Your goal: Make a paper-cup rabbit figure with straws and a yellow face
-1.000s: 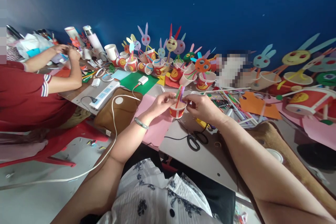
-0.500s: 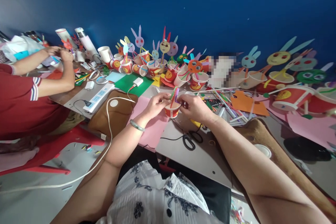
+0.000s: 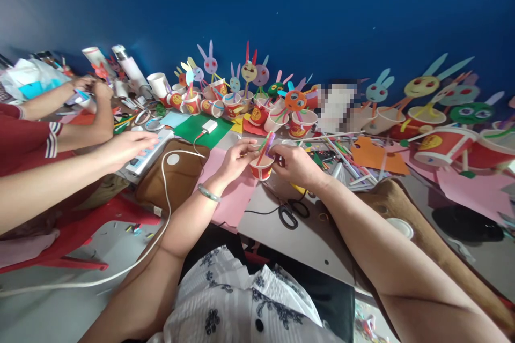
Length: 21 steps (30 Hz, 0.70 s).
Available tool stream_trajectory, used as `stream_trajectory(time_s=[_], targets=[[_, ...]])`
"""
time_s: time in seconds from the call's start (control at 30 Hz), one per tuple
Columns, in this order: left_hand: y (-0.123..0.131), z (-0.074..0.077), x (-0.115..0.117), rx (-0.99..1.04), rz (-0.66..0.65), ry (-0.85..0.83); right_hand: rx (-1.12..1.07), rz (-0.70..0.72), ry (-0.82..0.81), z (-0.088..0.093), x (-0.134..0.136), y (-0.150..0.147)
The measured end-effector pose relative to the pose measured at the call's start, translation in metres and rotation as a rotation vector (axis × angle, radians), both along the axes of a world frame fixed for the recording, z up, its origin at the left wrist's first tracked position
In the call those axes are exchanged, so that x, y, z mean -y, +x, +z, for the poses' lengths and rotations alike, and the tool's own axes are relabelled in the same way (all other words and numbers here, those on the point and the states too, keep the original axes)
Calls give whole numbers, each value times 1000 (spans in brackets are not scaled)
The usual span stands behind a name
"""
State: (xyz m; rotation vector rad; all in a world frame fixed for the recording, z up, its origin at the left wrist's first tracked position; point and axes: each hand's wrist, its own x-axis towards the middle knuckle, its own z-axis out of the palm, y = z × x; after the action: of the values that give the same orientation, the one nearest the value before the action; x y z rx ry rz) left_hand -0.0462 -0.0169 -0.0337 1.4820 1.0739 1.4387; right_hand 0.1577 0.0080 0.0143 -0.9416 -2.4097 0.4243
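Observation:
A small red paper cup (image 3: 261,168) sits between my two hands over a pink paper sheet (image 3: 235,193). My left hand (image 3: 235,158) is closed on the cup's left rim, a green bangle on its wrist. My right hand (image 3: 295,165) pinches the coloured straws (image 3: 266,144) that stick up out of the cup. Black scissors (image 3: 293,213) lie on the grey table (image 3: 322,246) just in front of my right wrist.
A row of red cups with paper rabbit heads (image 3: 249,91) lines the blue wall. Loose straws and paper (image 3: 354,163) lie to the right. A brown pouch (image 3: 177,174), white cable and power strip (image 3: 151,153) lie left. Another person's arm (image 3: 60,174) reaches in; a red-sleeved person (image 3: 36,139) works beside.
Another person's bare arm has reached in from the left toward the power strip. My hands stay on the cup and straws, barely moved.

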Motion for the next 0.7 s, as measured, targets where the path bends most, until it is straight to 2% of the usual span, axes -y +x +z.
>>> stream_trajectory(time_s=[0.7], targets=[[2,2,1,3,35,28,63,-19,-16,6,4,-1]])
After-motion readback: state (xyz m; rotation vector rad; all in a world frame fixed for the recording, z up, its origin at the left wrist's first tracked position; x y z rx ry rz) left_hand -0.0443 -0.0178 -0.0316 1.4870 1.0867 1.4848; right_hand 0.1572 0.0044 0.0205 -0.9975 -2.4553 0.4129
